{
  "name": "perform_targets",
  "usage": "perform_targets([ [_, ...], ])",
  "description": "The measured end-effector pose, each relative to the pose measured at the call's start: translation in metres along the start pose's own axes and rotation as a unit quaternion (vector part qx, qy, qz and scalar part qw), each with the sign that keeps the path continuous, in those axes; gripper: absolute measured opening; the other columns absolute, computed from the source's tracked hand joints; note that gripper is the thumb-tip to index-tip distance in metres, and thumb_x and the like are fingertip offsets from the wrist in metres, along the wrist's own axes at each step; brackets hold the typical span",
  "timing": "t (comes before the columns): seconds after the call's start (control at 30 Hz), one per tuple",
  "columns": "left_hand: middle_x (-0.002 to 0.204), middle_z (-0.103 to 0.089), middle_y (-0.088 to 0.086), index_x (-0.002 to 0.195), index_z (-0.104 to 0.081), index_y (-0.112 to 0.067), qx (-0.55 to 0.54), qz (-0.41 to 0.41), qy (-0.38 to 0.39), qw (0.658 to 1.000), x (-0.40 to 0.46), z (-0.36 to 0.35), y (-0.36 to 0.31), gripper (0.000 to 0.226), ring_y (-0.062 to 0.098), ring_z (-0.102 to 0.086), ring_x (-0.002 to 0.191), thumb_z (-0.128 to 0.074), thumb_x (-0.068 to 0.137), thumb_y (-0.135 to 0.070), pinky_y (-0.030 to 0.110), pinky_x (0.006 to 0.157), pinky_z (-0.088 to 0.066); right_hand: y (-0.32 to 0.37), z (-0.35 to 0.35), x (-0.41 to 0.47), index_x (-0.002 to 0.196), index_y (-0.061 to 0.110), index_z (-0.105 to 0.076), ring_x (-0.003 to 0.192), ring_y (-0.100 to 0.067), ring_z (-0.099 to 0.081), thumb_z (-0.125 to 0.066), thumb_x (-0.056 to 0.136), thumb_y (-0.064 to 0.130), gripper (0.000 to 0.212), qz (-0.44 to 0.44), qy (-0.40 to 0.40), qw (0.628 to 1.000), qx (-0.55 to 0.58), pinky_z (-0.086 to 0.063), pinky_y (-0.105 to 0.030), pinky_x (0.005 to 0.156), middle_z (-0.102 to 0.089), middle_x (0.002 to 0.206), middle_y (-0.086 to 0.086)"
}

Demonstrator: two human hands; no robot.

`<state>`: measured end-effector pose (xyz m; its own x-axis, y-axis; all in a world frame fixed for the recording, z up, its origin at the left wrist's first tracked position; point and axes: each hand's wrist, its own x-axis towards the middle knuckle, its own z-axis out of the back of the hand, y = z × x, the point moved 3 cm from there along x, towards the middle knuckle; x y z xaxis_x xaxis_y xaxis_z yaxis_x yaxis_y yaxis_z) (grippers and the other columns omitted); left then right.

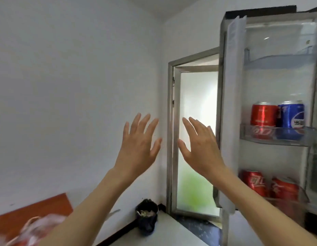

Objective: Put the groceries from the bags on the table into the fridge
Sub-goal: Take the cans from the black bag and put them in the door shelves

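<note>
Landmark for all positions: the open fridge door [271,103], standing at the right of the room.

1. Nearest, low and far to the left of the fridge door: the corner of an orange-brown table [21,212]. On it lies a thin plastic bag [38,226], blurred; something red shows at its lower edge, but the contents cannot be identified. This is where the remaining groceries appear to be.

2. Mid-distance, just left of the fridge door: both hands are raised in the air. The left hand [138,144] has its fingers spread and straight and holds nothing. The right hand [200,144] is likewise spread and empty; it is the nearer of the two to the door's edge, and whether it touches that edge cannot be told.

3. On the fridge door itself: the middle shelf carries a red can [263,115] and a blue can [291,116] side by side. The shelf below carries two more red cans [268,185]. The top shelf looks bare.

4. Beyond and below the door, to its left: a small black bin [148,217] on the floor, then a frosted glass door [195,139] in the far wall.

Step in hand, as a judgement: between items, hands free, door loaded in part.

Next move calls for: turning down and left, away from the fridge door, to the bag; reaching in; closing the fingers round one item. The film is slack, so the free hand may need to hold the bag mouth apart.
</note>
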<state>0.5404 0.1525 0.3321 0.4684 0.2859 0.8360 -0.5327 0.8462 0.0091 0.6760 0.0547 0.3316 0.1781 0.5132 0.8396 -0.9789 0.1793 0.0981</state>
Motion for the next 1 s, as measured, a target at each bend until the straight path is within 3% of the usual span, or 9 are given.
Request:
perform_targets([
  [0.1,0.148,-0.034,0.008,0.140,-0.033,-0.019,0.035,0.057,0.056,0.996,-0.069,0.017,0.074,0.056,0.031,-0.021,0.141,-0.027,0.090,-0.045,0.053,0.110,-0.016,0.075,-0.046,-0.025,0.141,0.014,-0.035,0.133,-0.031,-0.039,-0.048,0.089,0.039,0.059,0.020,0.030,0.998,0.045,-0.025,-0.054,0.110,-0.042,0.144,-0.013],
  [0.2,0.150,-0.031,0.008,0.140,-0.029,-0.022,0.068,0.110,0.096,0.987,-0.135,0.039,0.136,0.055,0.032,-0.020,0.141,-0.026,0.091,-0.047,0.055,0.110,-0.015,0.147,-0.094,-0.054,0.143,0.017,-0.032,0.135,-0.031,-0.037,-0.032,0.089,0.051,0.063,0.039,0.080,0.993,0.076,-0.029,-0.057,0.109,-0.038,0.147,-0.011],
  [0.33,0.156,-0.014,0.003,0.145,-0.019,-0.027,0.105,0.179,0.130,0.970,-0.209,0.076,0.197,0.059,0.025,-0.001,0.144,-0.017,0.091,-0.052,0.051,0.114,-0.002,0.241,-0.148,-0.088,0.148,0.023,-0.018,0.143,-0.025,-0.019,-0.036,0.094,0.049,0.062,0.057,0.159,0.977,0.131,-0.012,-0.049,0.115,-0.020,0.155,-0.007],
  [0.43,0.158,-0.001,-0.001,0.147,-0.011,-0.027,0.135,0.235,0.154,0.950,-0.252,0.101,0.241,0.055,0.020,0.011,0.144,-0.025,0.097,-0.044,0.045,0.115,0.006,0.306,-0.182,-0.104,0.149,0.025,-0.010,0.146,-0.022,-0.008,-0.038,0.095,0.046,0.064,0.083,0.214,0.958,0.171,-0.004,-0.045,0.116,-0.010,0.158,-0.004],
  [0.63,0.157,-0.008,0.000,0.146,-0.017,-0.024,0.160,0.312,0.169,0.921,-0.326,0.142,0.323,0.054,0.021,0.007,0.144,-0.031,0.097,-0.039,0.046,0.116,-0.002,0.418,-0.246,-0.122,0.148,0.023,-0.016,0.144,-0.024,-0.013,-0.040,0.095,0.044,0.062,0.131,0.261,0.924,0.248,-0.009,-0.047,0.116,-0.015,0.157,-0.005],
  [0.8,0.151,-0.027,0.008,0.141,-0.031,-0.019,0.191,0.347,0.166,0.903,-0.387,0.159,0.399,0.053,0.031,-0.014,0.142,-0.029,0.092,-0.040,0.050,0.112,-0.014,0.502,-0.308,-0.135,0.147,0.021,-0.021,0.144,-0.024,-0.013,-0.043,0.095,0.038,0.059,0.168,0.305,0.887,0.303,-0.010,-0.048,0.116,-0.019,0.156,-0.006],
  [1.0,0.156,-0.010,0.005,0.147,-0.017,-0.019,0.210,0.455,0.248,0.829,-0.451,0.163,0.497,0.055,0.024,0.002,0.144,-0.033,0.098,-0.038,0.045,0.116,-0.005,0.583,-0.393,-0.146,0.146,0.019,-0.024,0.143,-0.025,-0.017,-0.045,0.094,0.037,0.059,0.187,0.359,0.841,0.360,-0.013,-0.045,0.116,-0.022,0.154,-0.007],
])
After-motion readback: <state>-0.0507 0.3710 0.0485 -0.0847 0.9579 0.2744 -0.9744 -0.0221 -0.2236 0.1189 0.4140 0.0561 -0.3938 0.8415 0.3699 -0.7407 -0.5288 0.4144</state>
